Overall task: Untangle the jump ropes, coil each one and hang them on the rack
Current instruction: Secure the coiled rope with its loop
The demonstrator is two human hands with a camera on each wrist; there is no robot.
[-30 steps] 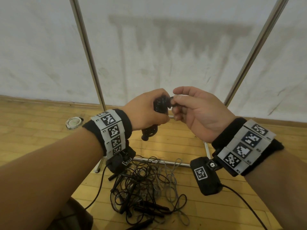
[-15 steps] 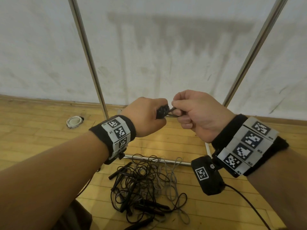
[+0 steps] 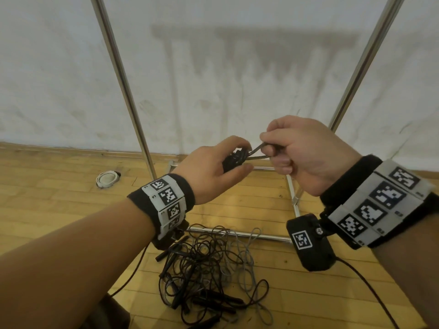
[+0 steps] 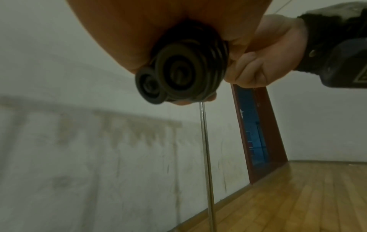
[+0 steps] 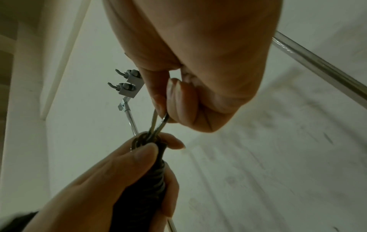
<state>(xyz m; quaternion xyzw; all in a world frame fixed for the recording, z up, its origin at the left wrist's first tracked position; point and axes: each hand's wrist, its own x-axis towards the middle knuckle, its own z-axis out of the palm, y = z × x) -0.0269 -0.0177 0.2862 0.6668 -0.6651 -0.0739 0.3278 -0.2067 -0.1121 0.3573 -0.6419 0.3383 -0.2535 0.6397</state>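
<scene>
My left hand [image 3: 221, 167] grips a black jump rope bundle [image 3: 234, 159], two handles side by side with the cord wound round them; their round ends [image 4: 178, 73] face the left wrist camera. My right hand [image 3: 292, 150] pinches a short loop of cord [image 3: 259, 151] that sticks out of the bundle's top [image 5: 157, 124] and holds it taut. Below my hands, a tangle of black and grey jump ropes [image 3: 209, 269] lies on the wooden floor. The metal rack [image 3: 123, 81] stands behind, with two hooks [image 5: 127, 83] seen up on it.
The rack's second upright [image 3: 356, 74] rises to the right and its base bar [image 3: 237, 233] crosses the floor behind the tangle. A small white round object [image 3: 108, 179] lies on the floor at left. A stained white wall is close behind; a doorway [image 4: 256, 133] lies off to the right.
Both hands have moved slightly up and apart. My right hand has drawn a loop of cord out of the bundle, which my left hand has turned so less of it shows.
</scene>
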